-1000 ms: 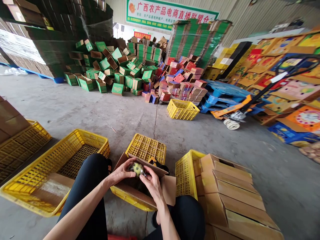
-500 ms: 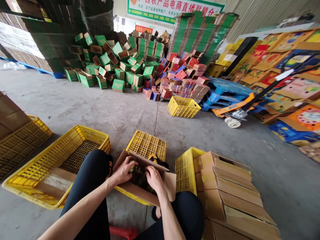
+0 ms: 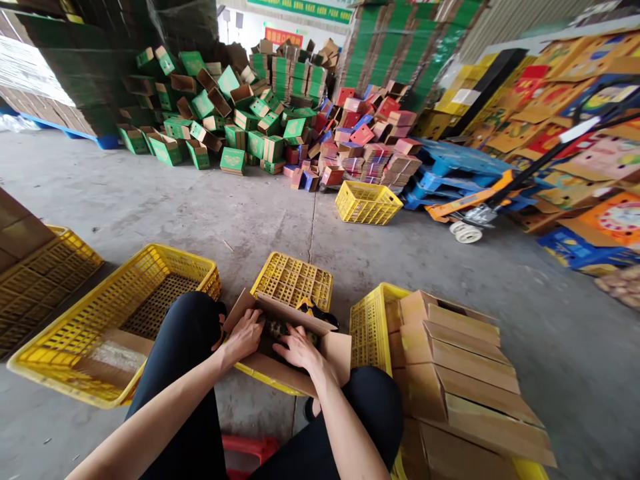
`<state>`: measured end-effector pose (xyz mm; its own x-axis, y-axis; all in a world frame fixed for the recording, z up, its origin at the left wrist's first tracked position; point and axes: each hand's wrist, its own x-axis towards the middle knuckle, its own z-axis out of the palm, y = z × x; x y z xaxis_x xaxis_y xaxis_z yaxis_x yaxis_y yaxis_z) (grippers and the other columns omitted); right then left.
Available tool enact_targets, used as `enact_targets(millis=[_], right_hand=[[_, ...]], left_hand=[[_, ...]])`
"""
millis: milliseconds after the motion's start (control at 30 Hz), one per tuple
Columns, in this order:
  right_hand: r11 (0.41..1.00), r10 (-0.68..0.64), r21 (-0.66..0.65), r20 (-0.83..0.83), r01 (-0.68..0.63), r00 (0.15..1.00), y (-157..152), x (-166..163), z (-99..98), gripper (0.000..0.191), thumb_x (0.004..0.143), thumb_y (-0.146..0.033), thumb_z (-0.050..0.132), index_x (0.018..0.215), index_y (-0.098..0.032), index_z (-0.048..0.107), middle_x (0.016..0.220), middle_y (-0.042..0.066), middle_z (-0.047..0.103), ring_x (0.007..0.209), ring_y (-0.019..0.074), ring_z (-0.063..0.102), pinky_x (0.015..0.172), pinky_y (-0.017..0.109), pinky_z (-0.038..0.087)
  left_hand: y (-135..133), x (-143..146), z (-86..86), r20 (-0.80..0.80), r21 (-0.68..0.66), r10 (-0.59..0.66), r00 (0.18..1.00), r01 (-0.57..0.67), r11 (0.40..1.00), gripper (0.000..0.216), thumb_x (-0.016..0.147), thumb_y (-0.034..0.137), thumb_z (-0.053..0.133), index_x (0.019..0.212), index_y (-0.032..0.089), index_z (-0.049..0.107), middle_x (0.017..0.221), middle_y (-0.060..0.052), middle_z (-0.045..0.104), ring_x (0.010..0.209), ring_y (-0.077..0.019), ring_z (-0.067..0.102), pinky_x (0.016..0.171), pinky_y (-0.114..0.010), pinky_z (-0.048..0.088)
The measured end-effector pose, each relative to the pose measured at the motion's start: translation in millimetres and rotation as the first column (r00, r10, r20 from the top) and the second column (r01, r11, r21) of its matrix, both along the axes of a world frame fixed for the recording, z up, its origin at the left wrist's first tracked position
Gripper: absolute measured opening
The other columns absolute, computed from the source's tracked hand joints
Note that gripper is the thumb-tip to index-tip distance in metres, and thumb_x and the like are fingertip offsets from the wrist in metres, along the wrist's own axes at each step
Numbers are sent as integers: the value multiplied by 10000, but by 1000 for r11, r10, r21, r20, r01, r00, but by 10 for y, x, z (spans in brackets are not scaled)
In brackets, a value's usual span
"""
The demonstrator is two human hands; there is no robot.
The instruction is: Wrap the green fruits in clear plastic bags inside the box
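Observation:
An open cardboard box (image 3: 336, 352) rests on an upturned yellow crate (image 3: 293, 279) between my knees. Dark, mottled contents lie inside it; shadow and my hands hide what kind they are. My left hand (image 3: 246, 335) reaches over the box's left end, its fingers stretched down along the inside, tips partly hidden. In the middle of the box, my right hand (image 3: 299, 345) lies over the contents with fingers apart and thumb pointing left. No held object shows in either hand. A black and yellow object (image 3: 313, 310) sits behind the box's far flap.
A yellow crate (image 3: 50, 337) with a cardboard piece (image 3: 113, 357) stands at left. Folded cartons (image 3: 480, 373) fill another crate (image 3: 369, 333) at right. Farther off are a small yellow crate (image 3: 369, 203), a pallet jack (image 3: 470, 210) and piled green boxes (image 3: 233, 160).
My right hand has moved left and lower into the box, its fingers spreading. My left hand has shifted slightly left and flattened. The whole view has tilted a little downward.

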<state>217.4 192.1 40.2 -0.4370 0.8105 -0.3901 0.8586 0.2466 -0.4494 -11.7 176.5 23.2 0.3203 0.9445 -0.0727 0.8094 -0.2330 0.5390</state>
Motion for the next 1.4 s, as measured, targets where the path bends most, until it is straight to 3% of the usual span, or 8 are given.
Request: enact_targets(millis=[200, 367, 567, 767, 900, 1000, 1200, 1400], right_hand=[[1000, -9, 8, 20, 9, 1000, 48, -90, -64, 333, 1014, -535, 650, 1142, -330, 879, 1552, 114, 676, 1425, 409, 604, 1141, 588, 494], [994, -57, 98, 1, 56, 998, 76, -83, -103, 358, 1050, -390, 578, 947, -255, 892, 1168, 141, 851, 1255, 361, 715, 1074, 476, 543], [972, -79, 209, -150, 110, 985, 45, -66, -33, 280, 961, -243, 654, 753, -186, 833, 896, 162, 846, 1132, 339, 744, 995, 383, 568], [951, -49, 268, -356, 152, 933, -28, 8, 251, 382, 987, -209, 577, 677, -207, 801, 915, 112, 838, 893, 258, 788, 941, 360, 598], [939, -105, 194, -622, 283, 776, -205, 201, 478, 460, 1076, -426, 526, 823, -230, 857, 1014, 123, 834, 1063, 298, 803, 864, 363, 655], [942, -182, 19, -807, 334, 561, -342, 273, 566, 440, 1021, -573, 642, 850, -232, 862, 1048, 139, 814, 1215, 345, 755, 907, 398, 671], [872, -372, -216, -875, 438, 309, -299, 206, 515, 435, 809, -519, 895, 1148, -268, 790, 1256, 99, 766, 1257, 313, 717, 1036, 435, 642], [849, -489, -367, -819, 379, 302, -218, 183, 504, 443, 801, -461, 896, 1189, -279, 782, 1201, 77, 804, 1128, 309, 761, 1026, 462, 621]], left_hand=[[-4, 26, -46, -87, -42, -61, 994, 58, 997, 570, 876, 106, 532, 1385, 186, 774, 1639, -209, 550, 1471, -463, 438, 1151, -605, 430], [56, 74, -53, -134, -56, -65, 989, 58, 997, 590, 855, 118, 558, 1410, 173, 751, 1652, -220, 547, 1504, -471, 432, 1134, -623, 441], [40, 95, -44, -155, -64, -89, 984, 80, 995, 623, 840, 78, 545, 1428, 168, 731, 1697, -228, 488, 1555, -470, 415, 1160, -629, 440], [130, 78, -62, 164, -66, 36, 986, -25, 998, 694, 887, 136, 589, 1578, 206, 598, 1653, -168, 561, 1596, -400, 390, 1289, -619, 350], [183, 11, 147, 605, -282, 225, 764, -58, 958, 557, 969, 408, 676, 1501, 243, 678, 1557, -136, 655, 1542, -393, 478, 1298, -567, 364], [140, -30, 328, 762, -512, 342, 550, 188, 838, 670, 942, 592, 749, 1502, 234, 662, 1418, -147, 733, 1321, -382, 668, 1053, -513, 584], [108, -13, 375, 856, -493, 409, 315, 264, 829, 578, 791, 436, 968, 1272, 206, 743, 1221, -109, 781, 1076, -276, 746, 907, -371, 603], [149, 24, 329, 911, -411, 388, 136, 322, 853, 523, 772, 309, 994, 1223, 208, 750, 1144, -75, 794, 1052, -233, 747, 1029, -384, 551]])
